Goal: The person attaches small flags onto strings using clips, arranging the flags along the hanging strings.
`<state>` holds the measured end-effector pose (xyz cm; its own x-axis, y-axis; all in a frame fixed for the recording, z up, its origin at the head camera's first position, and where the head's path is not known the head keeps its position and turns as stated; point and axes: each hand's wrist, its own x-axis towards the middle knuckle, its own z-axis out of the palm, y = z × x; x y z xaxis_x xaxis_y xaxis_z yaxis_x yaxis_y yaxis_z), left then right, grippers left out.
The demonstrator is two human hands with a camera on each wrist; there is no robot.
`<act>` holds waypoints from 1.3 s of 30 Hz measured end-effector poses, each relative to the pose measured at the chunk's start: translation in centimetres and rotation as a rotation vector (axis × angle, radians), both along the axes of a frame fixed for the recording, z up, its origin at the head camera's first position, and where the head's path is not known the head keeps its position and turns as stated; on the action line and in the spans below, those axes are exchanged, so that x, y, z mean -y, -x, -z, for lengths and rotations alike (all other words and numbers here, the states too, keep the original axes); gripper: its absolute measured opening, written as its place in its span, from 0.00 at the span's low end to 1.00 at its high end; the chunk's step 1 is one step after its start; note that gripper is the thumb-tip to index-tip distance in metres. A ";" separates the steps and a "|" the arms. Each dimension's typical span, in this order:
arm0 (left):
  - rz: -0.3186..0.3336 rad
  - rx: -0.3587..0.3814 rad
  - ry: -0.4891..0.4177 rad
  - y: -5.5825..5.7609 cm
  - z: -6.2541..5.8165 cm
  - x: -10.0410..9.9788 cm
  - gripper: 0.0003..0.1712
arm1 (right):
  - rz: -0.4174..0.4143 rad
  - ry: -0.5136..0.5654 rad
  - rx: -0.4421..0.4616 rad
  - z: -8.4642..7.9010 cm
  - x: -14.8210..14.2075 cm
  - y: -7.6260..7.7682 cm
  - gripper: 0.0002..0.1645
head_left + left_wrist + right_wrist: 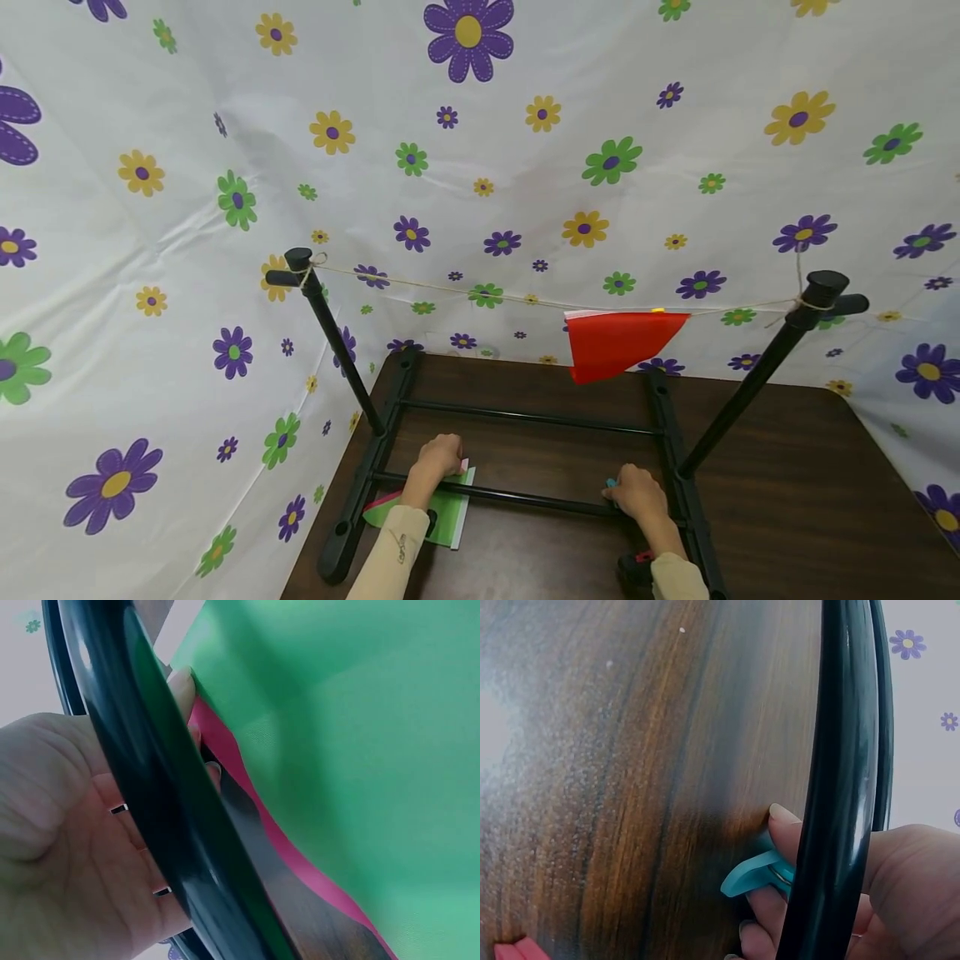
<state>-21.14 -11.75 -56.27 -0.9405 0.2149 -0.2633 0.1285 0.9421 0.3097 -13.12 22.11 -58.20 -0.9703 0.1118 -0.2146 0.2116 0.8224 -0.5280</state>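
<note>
My left hand (437, 460) pinches the edge of a green sheet (448, 515) that has a white strip along one side. A pink edge (279, 834) shows beneath the green in the left wrist view. The sheet lies low over the table, partly under a black crossbar (525, 499). Between the thumb and fingers of my right hand (642, 497) is a teal clothespin (748, 877), partly hidden behind the bar in the right wrist view. Farther back, a red cloth or paper piece (622, 343) hangs from a string (442, 288), with a small yellow clip (658, 311) at its top.
Two black posts (337, 342) (757, 375) rise from the frame's side feet and carry the string. A second crossbar (525, 416) runs behind. Something pink (521, 950) lies on the brown table (810, 483). A flowered sheet (480, 200) covers the background.
</note>
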 end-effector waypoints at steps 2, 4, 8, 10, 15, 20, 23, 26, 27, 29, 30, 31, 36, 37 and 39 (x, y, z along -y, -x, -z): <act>0.002 0.001 0.019 0.0 -0.1 -0.1 0.14 | -0.001 -0.005 0.003 -0.1 0.1 0.0 0.28; 0.002 0.003 0.033 -0.1 -0.2 -0.1 0.16 | 0.001 -0.009 0.008 -0.2 0.1 0.0 0.26; -0.004 0.002 0.041 -0.1 -0.3 -0.1 0.15 | 0.000 -0.009 0.020 -0.4 0.2 0.1 0.24; -0.002 -0.002 0.036 -0.1 -0.4 0.0 0.14 | 0.002 -0.009 0.024 -0.4 0.3 0.1 0.25; 0.001 -0.013 0.013 -0.1 -0.2 0.2 0.12 | -0.001 -0.014 0.020 -0.4 0.2 0.2 0.26; 0.016 -0.049 0.001 -0.3 0.1 0.4 0.13 | -0.005 -0.008 0.019 -0.3 0.1 0.1 0.26; 0.022 -0.061 -0.004 -0.3 0.3 0.4 0.15 | -0.004 0.001 0.012 -0.1 0.0 0.2 0.28; 0.013 -0.053 -0.020 -0.4 0.5 0.5 0.16 | -0.007 -0.005 -0.013 0.0 -0.2 0.1 0.25; 0.009 -0.048 -0.025 -0.4 0.5 0.6 0.16 | -0.005 -0.009 -0.022 0.0 -0.2 0.1 0.24; -0.002 -0.037 -0.048 -0.5 0.5 0.7 0.15 | -0.006 -0.018 -0.044 0.1 -0.2 0.1 0.21; -0.007 -0.028 -0.060 -0.5 0.5 0.7 0.15 | -0.006 -0.023 -0.055 0.1 -0.2 0.1 0.21; -0.010 -0.021 -0.071 -0.5 0.5 0.8 0.15 | -0.003 -0.025 -0.063 0.1 -0.2 0.1 0.20; 0.008 0.001 -0.109 -0.4 0.4 1.3 0.15 | 0.015 -0.031 -0.083 0.1 -0.1 0.0 0.20; 0.015 0.001 -0.115 -0.4 0.5 1.4 0.15 | 0.020 -0.032 -0.082 0.0 0.0 0.0 0.20; 0.026 -0.004 -0.128 -0.3 0.6 1.5 0.14 | 0.025 -0.033 -0.076 -0.1 0.0 0.0 0.20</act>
<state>-20.83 -13.27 -56.83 -0.9351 0.2707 -0.2289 0.1537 0.8914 0.4263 -13.17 22.10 -58.12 -0.9805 0.1423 -0.1359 0.1927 0.8347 -0.5160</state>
